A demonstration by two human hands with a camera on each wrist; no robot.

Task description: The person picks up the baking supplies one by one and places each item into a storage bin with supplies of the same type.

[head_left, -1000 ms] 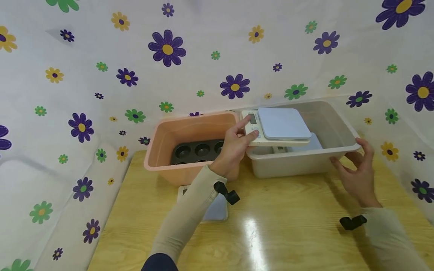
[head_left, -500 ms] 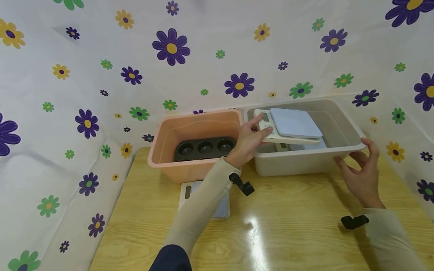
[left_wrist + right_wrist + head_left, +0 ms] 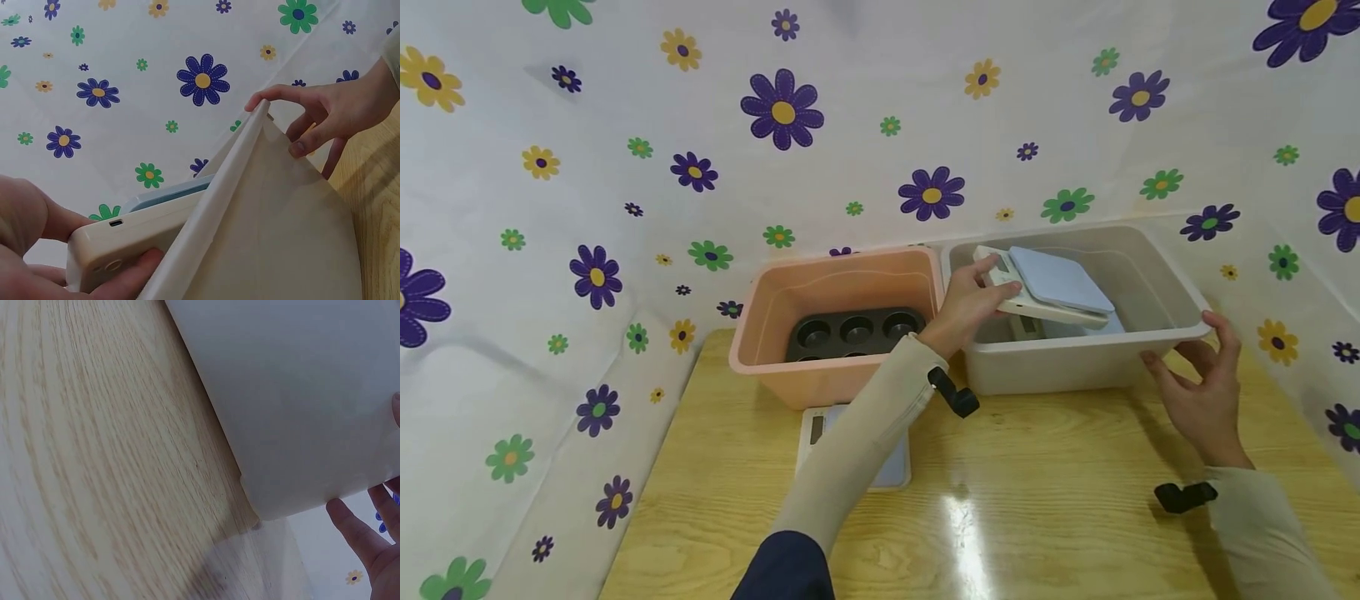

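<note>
Shifted right and tipped since a second ago: top scale [image 3: 1060,279], above the lower scale [image 3: 1112,326] in the bin [image 3: 1045,367]. Pinched at its left end by the left grip [image 3: 964,312], likely to free the other end. Held at one corner by the right grip [image 3: 1202,400], seemingly for steadiness: bin.

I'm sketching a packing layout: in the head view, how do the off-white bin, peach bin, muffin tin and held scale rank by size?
1. off-white bin
2. peach bin
3. muffin tin and held scale: too alike to rank; both partly hidden.
</note>
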